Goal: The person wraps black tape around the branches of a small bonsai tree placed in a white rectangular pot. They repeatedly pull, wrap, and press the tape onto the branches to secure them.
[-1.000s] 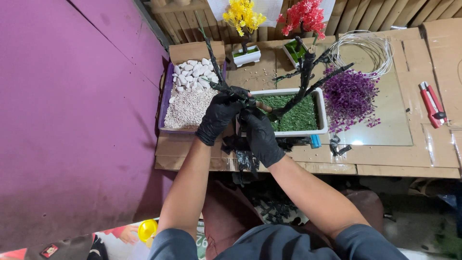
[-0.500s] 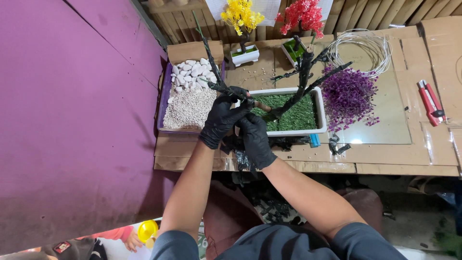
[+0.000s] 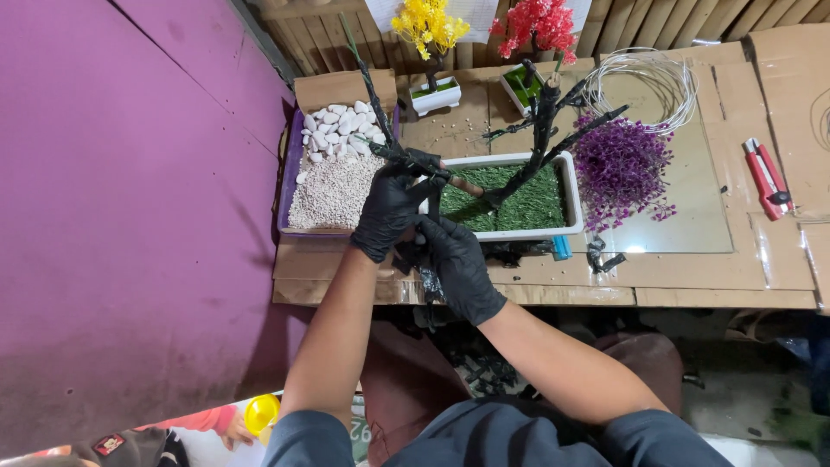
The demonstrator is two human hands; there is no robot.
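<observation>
Gripping a black-wrapped branch (image 3: 393, 156) with left hand (image 3: 391, 206) fingers closed, right hand (image 3: 458, 264) fingers curled beside white planter (image 3: 566, 173), grip unclear

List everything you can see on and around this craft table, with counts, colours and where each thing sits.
Rectangular planter: one, white, table centre, green turf inside.
Model tree: one, black, bare branches, rising from the planter.
Branch stem: one, black-wrapped, held over the planter's left end.
Pebble tray: one, purple rim, white stones over pale gravel, left.
Purple foliage: one clump, right of planter.
Wire coil: one, silver, back.
Small potted trees: two, yellow and red, back edge.
Cutter: one, red, far right.
Left hand: black glove, gripping the stem.
Right hand: black glove, at the planter's near edge.
</observation>
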